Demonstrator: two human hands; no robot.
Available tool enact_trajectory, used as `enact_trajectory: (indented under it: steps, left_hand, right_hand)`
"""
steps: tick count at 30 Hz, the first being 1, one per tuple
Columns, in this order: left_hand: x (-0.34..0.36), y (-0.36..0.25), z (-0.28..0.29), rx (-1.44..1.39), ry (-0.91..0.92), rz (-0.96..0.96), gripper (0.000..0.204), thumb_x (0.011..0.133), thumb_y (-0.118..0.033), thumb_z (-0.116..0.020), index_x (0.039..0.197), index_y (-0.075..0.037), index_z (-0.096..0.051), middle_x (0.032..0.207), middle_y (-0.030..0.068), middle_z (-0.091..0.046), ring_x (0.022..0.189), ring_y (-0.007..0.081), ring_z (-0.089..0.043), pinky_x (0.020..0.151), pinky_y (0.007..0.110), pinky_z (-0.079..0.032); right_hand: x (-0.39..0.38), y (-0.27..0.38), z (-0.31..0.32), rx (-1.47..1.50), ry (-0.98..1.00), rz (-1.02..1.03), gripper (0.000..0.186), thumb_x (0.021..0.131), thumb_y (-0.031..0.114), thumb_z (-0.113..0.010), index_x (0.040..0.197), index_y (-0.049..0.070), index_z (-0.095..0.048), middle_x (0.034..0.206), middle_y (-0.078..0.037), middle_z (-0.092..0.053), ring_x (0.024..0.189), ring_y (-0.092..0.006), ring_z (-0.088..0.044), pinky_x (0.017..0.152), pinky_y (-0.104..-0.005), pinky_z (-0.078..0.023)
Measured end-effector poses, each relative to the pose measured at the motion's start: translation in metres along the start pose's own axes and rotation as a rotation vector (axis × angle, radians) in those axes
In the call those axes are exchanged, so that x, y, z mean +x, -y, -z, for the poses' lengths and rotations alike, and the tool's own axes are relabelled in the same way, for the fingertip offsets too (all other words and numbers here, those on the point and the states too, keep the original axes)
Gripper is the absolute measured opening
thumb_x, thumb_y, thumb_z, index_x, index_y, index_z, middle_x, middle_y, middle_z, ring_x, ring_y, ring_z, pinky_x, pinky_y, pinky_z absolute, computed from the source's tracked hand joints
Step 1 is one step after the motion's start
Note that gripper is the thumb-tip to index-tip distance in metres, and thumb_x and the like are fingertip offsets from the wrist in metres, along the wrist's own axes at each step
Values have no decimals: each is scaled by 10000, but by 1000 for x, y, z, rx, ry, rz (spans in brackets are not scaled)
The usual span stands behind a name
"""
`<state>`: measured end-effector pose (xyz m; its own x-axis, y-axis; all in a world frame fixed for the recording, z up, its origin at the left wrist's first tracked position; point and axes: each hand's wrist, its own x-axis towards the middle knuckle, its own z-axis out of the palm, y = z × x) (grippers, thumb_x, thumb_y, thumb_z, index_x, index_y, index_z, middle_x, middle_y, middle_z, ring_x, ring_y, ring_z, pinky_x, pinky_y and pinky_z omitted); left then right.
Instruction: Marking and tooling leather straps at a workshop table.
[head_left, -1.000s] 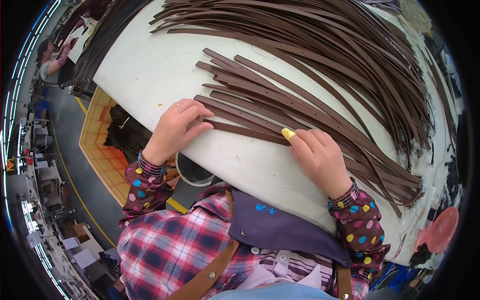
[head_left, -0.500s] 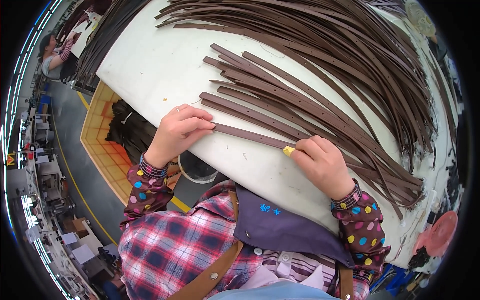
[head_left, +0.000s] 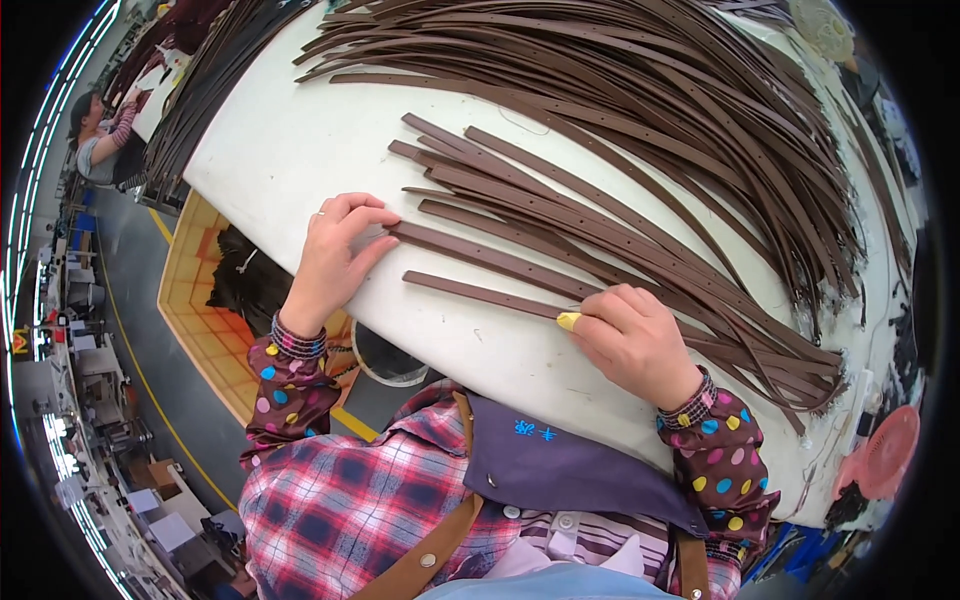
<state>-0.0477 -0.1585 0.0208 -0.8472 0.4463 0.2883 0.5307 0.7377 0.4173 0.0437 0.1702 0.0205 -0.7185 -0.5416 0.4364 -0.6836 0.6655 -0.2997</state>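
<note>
My right hand (head_left: 637,338) is closed around a narrow brown strap (head_left: 480,293), the one nearest me, with its free end lying on the white tabletop. A small yellow piece (head_left: 568,321), perhaps a finger cover, shows at the thumb side of that hand. To the left, my left hand (head_left: 340,250) has thumb and fingers apart around the end of the neighbouring brown strap (head_left: 465,252); whether it touches that strap is hard to tell. Beyond lie several more brown straps (head_left: 520,190) with small holes, fanned out side by side.
A large heap of brown straps (head_left: 640,100) covers the far side of the white table (head_left: 270,160). Below the table's left edge stands a tan box (head_left: 190,290) with dark material (head_left: 247,275), beside a round bin (head_left: 385,355). A pink basket (head_left: 885,455) is at far right. Another person (head_left: 105,140) sits at upper left.
My left hand has let go of the nearest strap's end and moved up and left to the neighbouring strap's end. The nearest strap now lies slightly lower, still in my right hand.
</note>
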Motion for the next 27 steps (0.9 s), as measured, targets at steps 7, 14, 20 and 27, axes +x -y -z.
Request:
enact_trajectory:
  steps: [7,14,20,27]
  left_hand:
    - [5,1,5,-39,40,-52,129,792,-63,-687,915,-58,-651,935,53,-636,896,234,-579,830,325,-414]
    - [16,-4,11,-154,55,56,117,807,-38,-664,923,-41,-646,894,76,-633,866,257,-584,807,336,-441]
    - [58,-14,-6,13,-125,-85,175,801,-40,-667,973,-36,-640,956,91,-613,902,271,-578,807,356,-460]
    - [70,7,-14,106,18,-180,213,800,-29,-663,1010,-67,-650,989,72,-633,969,269,-576,863,352,-443]
  right_hand:
    - [0,-14,10,-181,-110,-338,432,699,93,-746,1104,73,-599,1087,-44,-597,1029,-247,-562,829,-364,-451]
    - [-10,-3,6,-90,60,-115,245,760,66,-650,1003,68,-625,968,-47,-592,896,-194,-582,707,-306,-469]
    - [-1,-17,20,-189,-151,-194,270,760,65,-680,1026,64,-628,997,-43,-604,905,-214,-582,739,-328,-478]
    - [-11,-29,18,-90,-21,-432,279,757,29,-688,1027,46,-621,1021,-64,-597,928,-270,-564,785,-368,-475]
